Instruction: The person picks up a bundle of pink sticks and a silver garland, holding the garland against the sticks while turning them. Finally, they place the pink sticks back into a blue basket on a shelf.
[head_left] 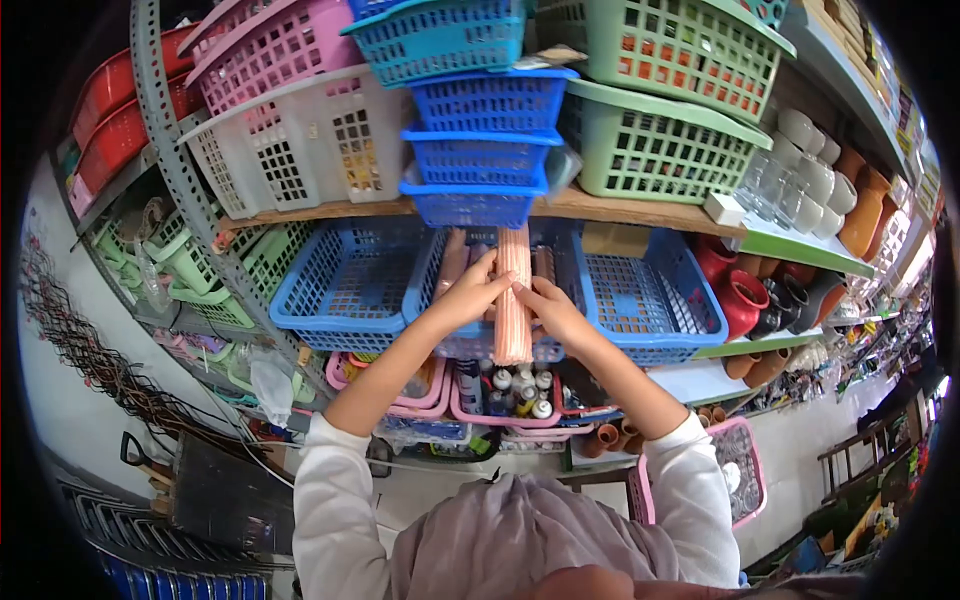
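A long pink-and-white striped roll (513, 335) points toward me from the middle blue basket (428, 290) on the shelf. My left hand (478, 292) is closed around its left side, with the fingers over the top. On its right side, my right hand (548, 305) grips it with the thumb pressed on the upper surface. Other rolls (453, 262) in pinkish and mauve tones lie in the same basket, partly hidden by my hands. The roll's far end passes below the stacked small blue baskets (480, 160).
Blue baskets (345, 275) flank the middle one. Green baskets (665, 150) and a whitish basket (300, 150) stand on the wooden shelf above. Red and black pots (740, 300) sit at right. Spray cans (520, 385) fill a pink basket below. A perforated metal post (175, 130) rises at left.
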